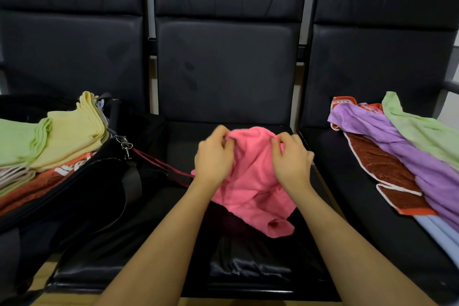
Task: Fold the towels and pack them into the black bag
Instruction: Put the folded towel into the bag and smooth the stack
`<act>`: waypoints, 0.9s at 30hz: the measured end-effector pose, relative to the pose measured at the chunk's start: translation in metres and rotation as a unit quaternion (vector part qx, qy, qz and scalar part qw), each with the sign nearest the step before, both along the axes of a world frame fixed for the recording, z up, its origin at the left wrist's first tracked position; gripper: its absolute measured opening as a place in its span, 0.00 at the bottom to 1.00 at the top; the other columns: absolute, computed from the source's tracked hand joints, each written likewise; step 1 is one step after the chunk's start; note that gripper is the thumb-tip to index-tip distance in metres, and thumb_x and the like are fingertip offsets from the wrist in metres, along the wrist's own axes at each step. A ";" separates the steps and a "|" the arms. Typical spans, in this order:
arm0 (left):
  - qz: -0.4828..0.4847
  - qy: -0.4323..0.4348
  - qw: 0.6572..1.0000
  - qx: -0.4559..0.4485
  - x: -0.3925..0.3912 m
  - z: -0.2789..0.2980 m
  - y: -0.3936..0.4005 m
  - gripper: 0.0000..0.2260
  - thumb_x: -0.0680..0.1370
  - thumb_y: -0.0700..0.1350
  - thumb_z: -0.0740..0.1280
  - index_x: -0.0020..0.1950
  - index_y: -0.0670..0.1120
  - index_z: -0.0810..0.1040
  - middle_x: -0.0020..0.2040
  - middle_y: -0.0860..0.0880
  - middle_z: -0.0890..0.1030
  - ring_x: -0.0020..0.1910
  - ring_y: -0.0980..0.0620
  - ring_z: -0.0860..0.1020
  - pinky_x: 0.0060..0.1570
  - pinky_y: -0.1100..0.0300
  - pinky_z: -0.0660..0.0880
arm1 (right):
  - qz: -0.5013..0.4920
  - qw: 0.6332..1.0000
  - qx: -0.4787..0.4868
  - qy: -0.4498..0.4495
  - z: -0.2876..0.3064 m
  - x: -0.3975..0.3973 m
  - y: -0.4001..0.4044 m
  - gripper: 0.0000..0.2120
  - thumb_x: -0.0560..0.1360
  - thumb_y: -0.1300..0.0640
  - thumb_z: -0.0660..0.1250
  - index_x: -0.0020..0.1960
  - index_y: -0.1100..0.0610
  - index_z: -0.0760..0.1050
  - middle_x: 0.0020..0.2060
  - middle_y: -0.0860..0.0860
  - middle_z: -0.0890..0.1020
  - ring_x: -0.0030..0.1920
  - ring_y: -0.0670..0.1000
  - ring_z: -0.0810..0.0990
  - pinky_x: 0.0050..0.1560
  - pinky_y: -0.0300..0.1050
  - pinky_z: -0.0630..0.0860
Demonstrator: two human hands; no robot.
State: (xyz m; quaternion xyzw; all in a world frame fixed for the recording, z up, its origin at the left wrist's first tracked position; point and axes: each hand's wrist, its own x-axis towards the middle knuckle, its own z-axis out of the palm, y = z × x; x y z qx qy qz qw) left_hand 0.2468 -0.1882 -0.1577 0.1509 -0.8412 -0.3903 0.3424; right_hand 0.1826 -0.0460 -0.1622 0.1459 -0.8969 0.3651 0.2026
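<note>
A crumpled pink towel (253,181) hangs over the middle black seat (173,218). My left hand (213,156) pinches its upper left edge and my right hand (291,159) grips its upper right edge, both with curled fingers. The open black bag (82,189) lies on the left seat and holds folded towels: a green one (19,141), a yellow one (74,136) and a rust-red one (37,186) below them. Unfolded towels lie heaped on the right seat: purple (402,146), light green (422,129), rust-red with white trim (382,166).
Three black padded chairs stand side by side, backrests (223,57) behind. The bag's strap with a metal clip (125,144) and a thin red cord (159,165) trail onto the middle seat. A pale blue cloth (439,231) lies at the right seat's front.
</note>
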 end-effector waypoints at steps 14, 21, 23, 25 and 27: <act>0.013 0.103 0.978 0.183 0.004 0.018 -0.012 0.04 0.82 0.43 0.57 0.50 0.46 0.70 0.38 0.53 0.75 0.37 0.57 0.73 0.35 0.66 0.68 | 0.166 0.984 -0.042 -0.056 0.014 0.003 -0.004 0.16 0.74 0.68 0.58 0.58 0.57 0.76 0.54 0.50 0.69 0.58 0.54 0.72 0.61 0.41 0.67; -0.206 -0.079 0.974 0.054 -0.001 0.003 0.002 0.19 0.78 0.41 0.60 0.68 0.53 0.68 0.56 0.55 0.76 0.55 0.56 0.74 0.54 0.63 0.68 | 0.251 0.943 -0.219 0.002 0.025 0.015 -0.003 0.19 0.71 0.74 0.64 0.45 0.49 0.77 0.47 0.50 0.80 0.48 0.40 0.79 0.49 0.29 0.72; -0.229 -0.096 0.968 0.037 -0.004 0.000 0.005 0.15 0.77 0.41 0.61 0.63 0.52 0.74 0.54 0.54 0.79 0.53 0.55 0.76 0.52 0.61 0.71 | 0.278 0.934 -0.226 0.004 0.028 0.018 -0.004 0.20 0.70 0.74 0.64 0.44 0.47 0.77 0.46 0.50 0.81 0.48 0.43 0.80 0.48 0.31 0.74; -0.211 -0.081 0.974 0.021 -0.004 -0.002 0.007 0.08 0.78 0.41 0.61 0.53 0.49 0.77 0.46 0.51 0.80 0.45 0.54 0.77 0.44 0.61 0.70 | 0.295 0.929 -0.224 0.004 0.029 0.020 -0.004 0.21 0.70 0.74 0.64 0.45 0.47 0.77 0.46 0.50 0.81 0.49 0.45 0.80 0.49 0.32 0.74; -0.156 -0.036 0.987 0.016 -0.002 -0.002 0.006 0.06 0.78 0.40 0.61 0.50 0.47 0.76 0.43 0.53 0.80 0.42 0.55 0.76 0.41 0.61 0.70 | 0.294 0.932 -0.212 -0.006 0.027 0.018 -0.002 0.19 0.71 0.72 0.66 0.47 0.47 0.76 0.48 0.50 0.80 0.50 0.46 0.79 0.49 0.33 0.74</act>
